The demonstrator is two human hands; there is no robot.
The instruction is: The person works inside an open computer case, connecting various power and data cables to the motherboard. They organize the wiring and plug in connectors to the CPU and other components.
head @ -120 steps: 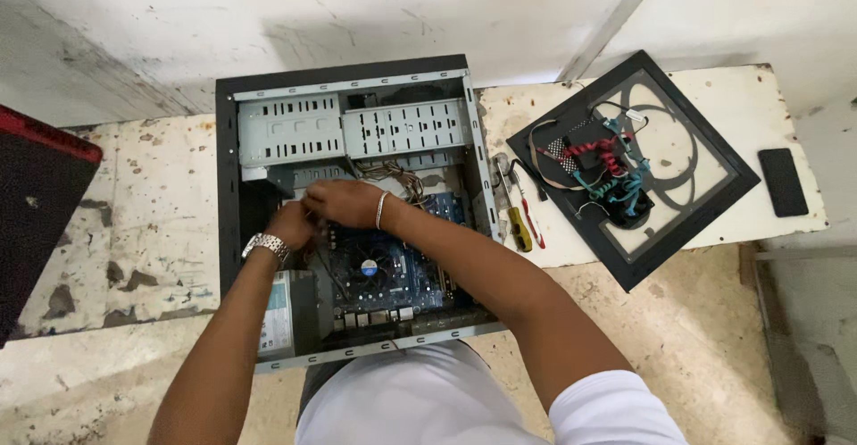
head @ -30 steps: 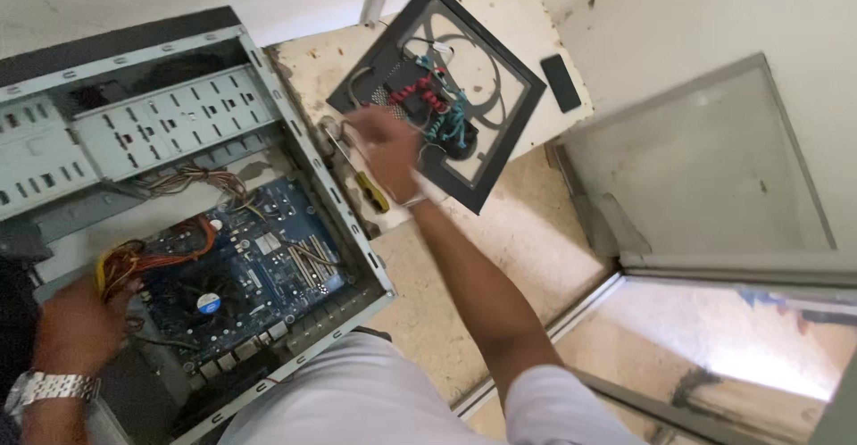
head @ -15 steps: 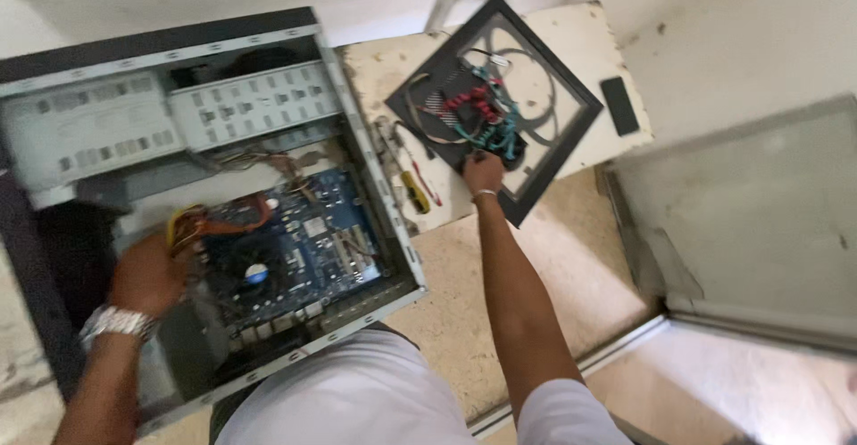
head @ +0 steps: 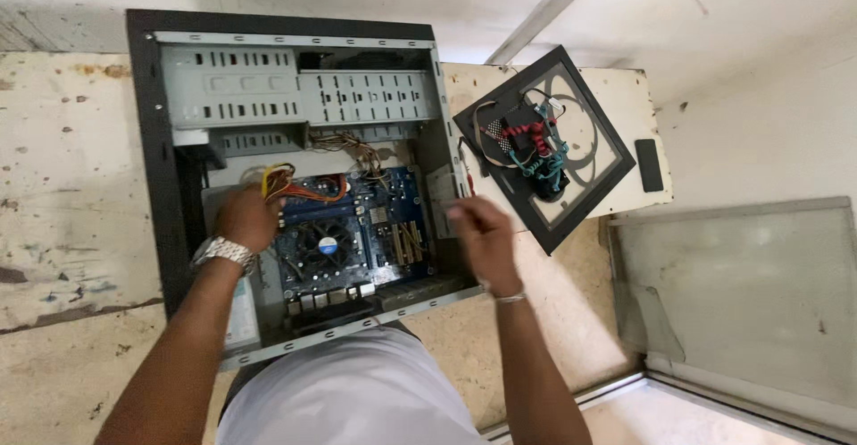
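Your left hand (head: pixel 245 217) rests curled on the wires (head: pixel 295 184) just above the motherboard (head: pixel 353 231) inside the open case (head: pixel 147 141), while your right hand (head: pixel 478 226), pinching something small I cannot make out, hovers just right of the board.

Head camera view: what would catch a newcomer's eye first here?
The open computer case lying on the worn table, with its blue motherboard exposed in the middle. The left hand, with a metal wristwatch, rests by the orange and yellow cables; the right hand hovers at the case's right edge. To the right lies a black side panel carrying a red and teal wire bundle.
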